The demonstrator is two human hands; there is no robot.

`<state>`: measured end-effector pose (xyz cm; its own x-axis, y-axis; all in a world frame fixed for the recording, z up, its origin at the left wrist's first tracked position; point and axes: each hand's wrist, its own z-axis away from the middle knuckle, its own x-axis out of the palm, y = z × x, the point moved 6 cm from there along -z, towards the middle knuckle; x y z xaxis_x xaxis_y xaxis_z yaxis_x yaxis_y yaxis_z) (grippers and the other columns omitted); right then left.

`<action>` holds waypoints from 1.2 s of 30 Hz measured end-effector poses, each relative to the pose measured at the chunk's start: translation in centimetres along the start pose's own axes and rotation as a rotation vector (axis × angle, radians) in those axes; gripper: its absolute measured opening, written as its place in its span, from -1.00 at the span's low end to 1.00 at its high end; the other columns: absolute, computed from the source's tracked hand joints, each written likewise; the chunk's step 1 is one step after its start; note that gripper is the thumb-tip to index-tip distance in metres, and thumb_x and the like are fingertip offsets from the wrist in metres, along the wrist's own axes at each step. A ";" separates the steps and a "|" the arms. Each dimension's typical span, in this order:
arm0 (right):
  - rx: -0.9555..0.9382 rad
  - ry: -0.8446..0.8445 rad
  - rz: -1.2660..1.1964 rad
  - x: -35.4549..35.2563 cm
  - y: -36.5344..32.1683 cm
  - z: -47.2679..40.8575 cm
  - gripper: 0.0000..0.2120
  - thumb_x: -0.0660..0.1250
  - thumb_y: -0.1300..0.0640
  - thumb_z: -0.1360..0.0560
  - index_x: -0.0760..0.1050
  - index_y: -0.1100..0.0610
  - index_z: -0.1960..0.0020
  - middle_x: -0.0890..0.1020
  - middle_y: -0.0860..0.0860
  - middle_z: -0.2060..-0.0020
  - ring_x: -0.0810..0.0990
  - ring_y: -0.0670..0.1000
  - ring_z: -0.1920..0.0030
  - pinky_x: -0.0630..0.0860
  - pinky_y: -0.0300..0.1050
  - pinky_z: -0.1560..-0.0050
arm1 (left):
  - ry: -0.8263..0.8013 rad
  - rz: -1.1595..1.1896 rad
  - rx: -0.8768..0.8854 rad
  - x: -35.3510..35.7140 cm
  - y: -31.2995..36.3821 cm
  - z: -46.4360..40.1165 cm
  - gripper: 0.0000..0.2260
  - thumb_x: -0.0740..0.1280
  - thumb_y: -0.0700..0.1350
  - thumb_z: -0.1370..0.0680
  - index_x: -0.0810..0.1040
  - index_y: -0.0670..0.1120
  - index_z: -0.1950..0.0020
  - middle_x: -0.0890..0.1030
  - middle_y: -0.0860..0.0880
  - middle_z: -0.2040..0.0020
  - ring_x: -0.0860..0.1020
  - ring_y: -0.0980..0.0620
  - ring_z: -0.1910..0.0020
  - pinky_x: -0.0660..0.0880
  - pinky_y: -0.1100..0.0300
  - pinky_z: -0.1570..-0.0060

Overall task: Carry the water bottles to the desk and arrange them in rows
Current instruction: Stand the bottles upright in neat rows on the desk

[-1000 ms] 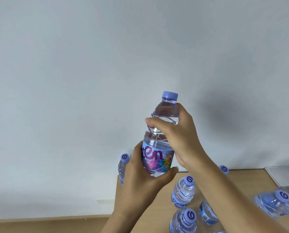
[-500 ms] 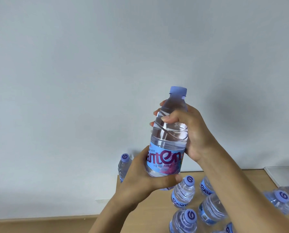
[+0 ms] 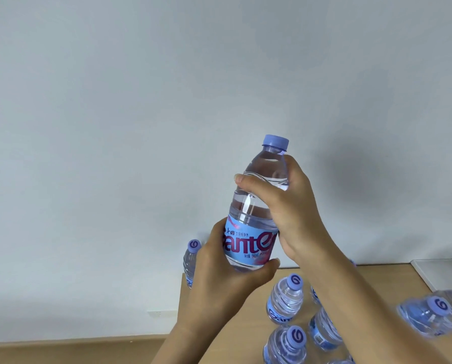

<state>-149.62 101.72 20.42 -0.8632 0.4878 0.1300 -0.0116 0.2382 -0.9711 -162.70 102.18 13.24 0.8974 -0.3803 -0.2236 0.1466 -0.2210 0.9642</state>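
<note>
Against pale wall, held bottle near-upright, cap uppermost.

Plain office-like room: bare white wall, wooden desk (light-toned).

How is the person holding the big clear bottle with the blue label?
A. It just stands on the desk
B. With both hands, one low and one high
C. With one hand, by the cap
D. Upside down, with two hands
B: the left hand grips the clear plastic water bottle at its blue label, the right hand grips its upper part, and its cap points up.
</note>
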 end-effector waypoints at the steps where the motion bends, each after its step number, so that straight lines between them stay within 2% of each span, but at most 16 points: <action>1: -0.003 -0.003 0.001 0.0 0.0 0.0 -0.71 0.52 0.10 -0.26 0.53 0.07 0.06 0.66 -0.07 0.23 0.67 -0.05 0.24 0.57 -0.23 0.25 | -0.009 0.001 -0.004 0.0 0.0 0.0 -0.44 0.59 0.14 -0.15 0.47 0.26 -0.08 0.65 0.20 0.07 0.66 0.18 0.14 0.64 0.12 0.15; 4: 0.011 -0.039 -0.023 -0.2 0.0 -0.5 -0.75 0.50 0.16 -0.24 0.54 0.10 0.11 0.66 -0.02 0.25 0.67 0.00 0.26 0.58 -0.18 0.25 | -0.087 0.041 -0.025 0.0 -0.1 -0.1 -0.41 0.62 0.13 -0.15 0.50 0.20 -0.12 0.66 0.14 0.04 0.67 0.12 0.11 0.63 0.18 0.16; 7: 0.059 -0.117 -0.119 -0.2 0.1 -1.0 -0.76 0.46 0.22 -0.23 0.54 0.15 0.12 0.63 0.08 0.24 0.65 0.12 0.21 0.60 -0.03 0.18 | -0.229 0.179 -0.066 0.4 0.1 -0.3 -0.49 0.65 0.01 -0.20 0.56 0.10 -0.08 0.69 0.02 0.09 0.68 0.03 0.17 0.61 0.19 0.23; 9: 0.073 -0.170 -0.169 -0.2 0.1 -1.2 -0.81 0.42 0.24 -0.23 0.56 0.11 0.16 0.63 0.09 0.23 0.63 0.16 0.18 0.59 0.02 0.13 | -0.261 0.212 -0.071 0.4 0.1 -0.5 -0.49 0.65 -0.05 -0.22 0.57 0.06 -0.10 0.70 0.01 0.08 0.68 0.03 0.14 0.61 0.19 0.19; 12: 0.075 -0.250 -0.213 -0.1 -0.1 -1.3 -0.79 0.40 0.27 -0.21 0.58 0.06 0.19 0.65 0.07 0.21 0.64 0.16 0.14 0.61 0.03 0.07 | -0.283 0.260 -0.077 0.6 -0.3 -0.5 -0.53 0.64 -0.11 -0.24 0.59 0.05 -0.08 0.70 -0.03 0.06 0.68 -0.01 0.11 0.61 0.14 0.15; 15: 0.057 -0.339 -0.215 0.2 -0.4 -1.2 -0.72 0.45 0.19 -0.17 0.58 0.07 0.12 0.66 0.09 0.16 0.68 0.22 0.12 0.63 0.05 0.03 | -0.227 0.252 -0.063 0.5 -0.6 -0.4 -0.52 0.64 -0.03 -0.19 0.59 0.04 -0.06 0.70 -0.04 0.08 0.68 -0.04 0.13 0.63 0.09 0.17; 18: -0.001 -0.352 -0.133 0.6 -0.7 -1.1 -0.70 0.50 0.11 -0.22 0.56 0.03 0.06 0.65 0.11 0.09 0.65 0.32 -0.02 0.62 0.12 -0.05 | -0.193 0.281 -0.047 0.4 -0.7 -0.3 -0.58 0.62 -0.02 -0.18 0.61 0.06 0.00 0.70 -0.06 0.12 0.68 -0.03 0.19 0.60 0.16 0.24; 20: -0.001 -0.314 -0.091 0.6 -0.5 -1.1 -0.64 0.53 0.09 -0.27 0.53 0.06 -0.02 0.67 0.06 0.07 0.68 0.22 0.00 0.64 0.10 -0.03 | -0.184 0.294 -0.042 0.4 -0.8 -0.3 -0.60 0.61 -0.02 -0.18 0.62 0.08 0.03 0.70 -0.06 0.13 0.68 -0.02 0.20 0.59 0.18 0.26; 23: -0.018 -0.285 -0.031 0.7 -0.2 -1.0 -0.77 0.45 0.02 -0.41 0.53 0.03 -0.03 0.67 -0.03 0.07 0.69 0.04 0.04 0.60 -0.04 0.03 | -0.165 0.305 -0.044 0.2 -1.0 -0.3 -0.61 0.61 -0.01 -0.18 0.62 0.10 0.03 0.70 -0.06 0.13 0.68 -0.04 0.20 0.60 0.15 0.26; 27: 0.028 -0.259 -0.011 0.4 0.7 -1.2 -0.80 0.37 -0.05 -0.47 0.58 0.04 -0.02 0.65 0.09 0.00 0.65 0.09 -0.02 0.59 0.09 -0.09 | -0.155 0.316 -0.069 0.2 -1.9 -0.3 -0.59 0.61 -0.02 -0.18 0.61 0.10 0.02 0.69 -0.05 0.11 0.68 -0.04 0.17 0.61 0.17 0.24; 31: -0.001 -0.233 0.033 0.1 1.6 -1.2 -0.82 0.37 -0.03 -0.49 0.61 0.05 0.02 0.68 0.05 0.09 0.68 0.05 0.05 0.62 -0.04 0.02 | -0.200 0.308 -0.119 0.6 -3.3 -0.3 -0.45 0.62 -0.03 -0.20 0.55 -0.03 -0.14 0.69 -0.04 0.07 0.68 -0.02 0.11 0.60 0.21 0.21; 36: 0.024 -0.213 0.072 -0.4 4.0 -1.0 -0.84 0.38 -0.03 -0.49 0.63 0.03 0.03 0.69 -0.03 0.14 0.68 0.00 0.08 0.61 -0.07 0.06 | -0.355 0.299 -0.212 1.4 -5.7 0.1 -0.43 0.60 -0.09 -0.31 0.47 0.01 -0.26 0.67 0.00 -0.06 0.65 0.03 -0.06 0.58 0.20 0.02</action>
<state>-148.84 103.28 16.72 -0.9492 0.3142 0.0172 0.0444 0.1876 -0.9812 -162.31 102.86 7.37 0.7216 -0.6890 0.0676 0.0189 0.1173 0.9929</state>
